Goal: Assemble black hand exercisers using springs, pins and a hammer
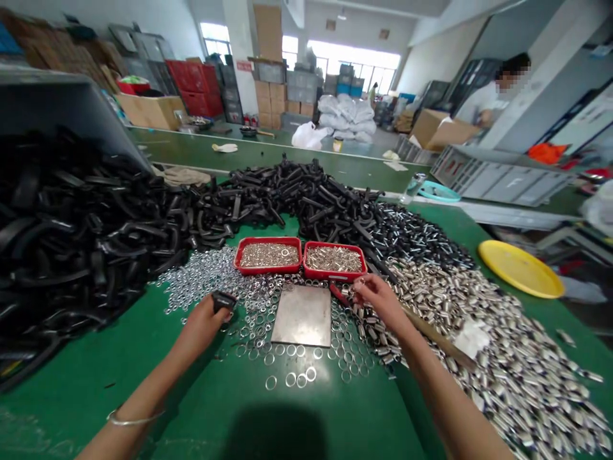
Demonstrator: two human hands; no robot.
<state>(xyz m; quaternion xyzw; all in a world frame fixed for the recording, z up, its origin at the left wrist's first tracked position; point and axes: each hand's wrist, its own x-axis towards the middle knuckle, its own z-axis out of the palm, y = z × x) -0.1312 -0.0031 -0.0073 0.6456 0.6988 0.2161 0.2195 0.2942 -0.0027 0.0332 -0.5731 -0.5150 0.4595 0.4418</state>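
My left hand (204, 321) is closed around a black molded part (223, 300), left of a flat square metal plate (302, 316). To the plate's right, my right hand (382, 301) pinches at its fingertips what looks like a small shiny metal piece (357, 283); its exact kind is too small to tell. A red-handled tool (339, 294) lies just left of those fingers. Flat metal rings (301, 381) are scattered around the plate. Behind it stand two red trays, the left tray (235, 260) and the right tray (335, 276), both filled with tiny metal parts.
Black curved parts (311, 191) are heaped at the back and spill from a grey bin (115, 121) at left. Small silver nuts (201, 278) lie by my left hand. Metal cylinders (527, 377) and a wooden stick (440, 338) cover the right. A yellow lid (522, 268) sits beyond; a person stands farther back.
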